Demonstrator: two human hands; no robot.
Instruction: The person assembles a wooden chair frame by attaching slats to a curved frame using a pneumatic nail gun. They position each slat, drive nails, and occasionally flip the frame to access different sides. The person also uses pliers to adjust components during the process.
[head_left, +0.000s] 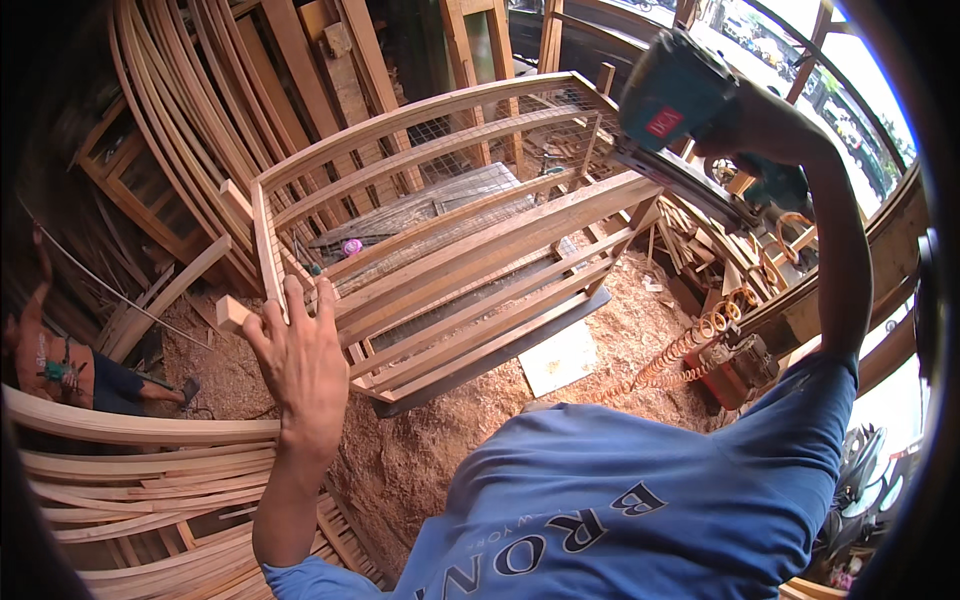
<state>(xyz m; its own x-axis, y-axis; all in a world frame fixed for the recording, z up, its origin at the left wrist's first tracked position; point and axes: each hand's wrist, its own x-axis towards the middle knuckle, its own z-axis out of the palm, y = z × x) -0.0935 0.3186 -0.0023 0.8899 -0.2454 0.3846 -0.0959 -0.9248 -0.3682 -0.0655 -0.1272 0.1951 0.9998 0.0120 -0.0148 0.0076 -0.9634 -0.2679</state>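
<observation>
A slatted wooden frame (440, 270) with curved rails and wire mesh stands tilted in front of me on a dark-edged board. My left hand (300, 350) lies against its near left corner, fingers spread and stretched over the wood, beside a protruding wooden end (232, 314). Raised at the upper right, my right hand (765, 125) is closed round the handle of a teal nail gun (672, 95). The gun's nose and long magazine sit close to the frame's right end; I cannot tell whether they touch it.
An orange coiled air hose (700, 335) hangs at the right. Wood shavings (440, 450) cover the floor, with a pale board (560, 358) on them. Curved wood strips (150, 470) are stacked at the lower left. At the far left another person (60, 365) is at work.
</observation>
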